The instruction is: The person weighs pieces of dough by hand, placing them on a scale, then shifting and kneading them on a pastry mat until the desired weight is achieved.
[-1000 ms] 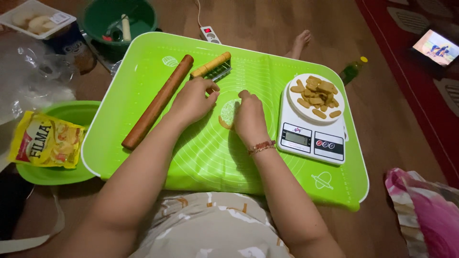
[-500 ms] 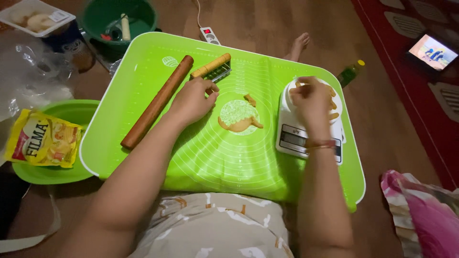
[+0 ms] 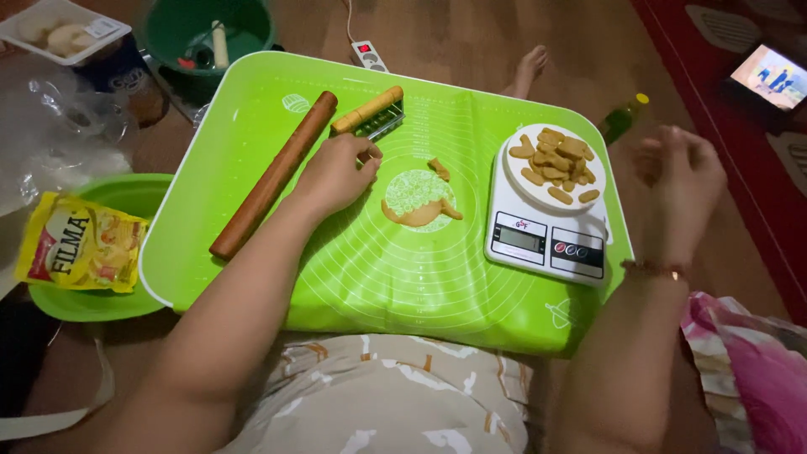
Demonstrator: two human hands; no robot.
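the left hand [image 3: 336, 172] rests flat on the green silicone mat [image 3: 370, 277], fingers loosely curled and holding nothing, just left of a thin flattened dough piece [image 3: 418, 202] at the mat's middle. the dough looks soft, light and easily torn, best lifted by its edge. the right hand [image 3: 681, 189] hovers right of the kitchen scale [image 3: 546, 244], fingers loosely bent, empty. a wooden rolling pin [image 3: 273, 175] lies at left.

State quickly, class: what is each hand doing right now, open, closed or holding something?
Left hand: loosely curled, resting on the bright green silicone mat, holding nothing visible.
Right hand: raised beside the mat, fingers loosely bent, apparently empty.
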